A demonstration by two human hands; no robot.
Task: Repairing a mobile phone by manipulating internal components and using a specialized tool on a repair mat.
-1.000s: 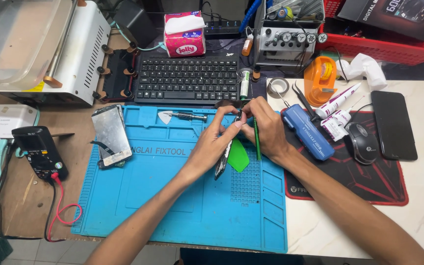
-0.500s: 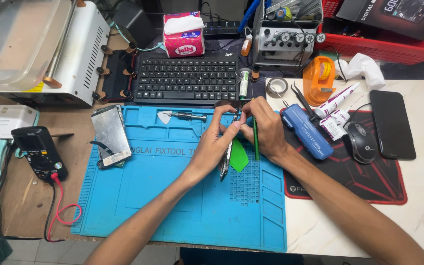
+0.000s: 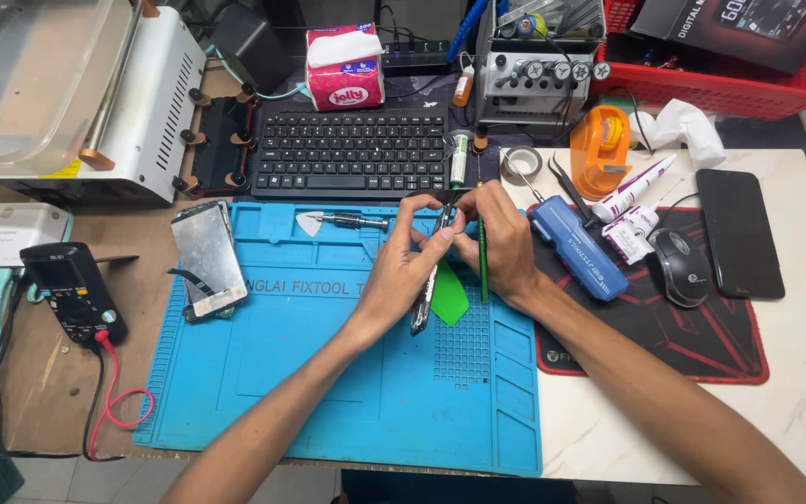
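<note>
Over the blue work mat (image 3: 328,373), my left hand (image 3: 398,275) grips a dark phone (image 3: 424,308) stood on its edge, fingers wrapped round its side. A green triangular pick (image 3: 450,297) sticks out of the phone's seam towards the right. My right hand (image 3: 506,247) pinches the phone's upper end with thumb and forefinger and also holds a thin green tool (image 3: 482,266) that points down along the palm. Both hands meet at the top of the phone, just in front of the keyboard (image 3: 352,149).
A detached phone screen (image 3: 205,261) and a small screwdriver (image 3: 352,221) lie on the mat's left and top. A multimeter (image 3: 76,294) with red lead sits far left. To the right are a blue case (image 3: 576,247), glue tubes (image 3: 632,196), a mouse (image 3: 678,266) and a black phone (image 3: 739,233).
</note>
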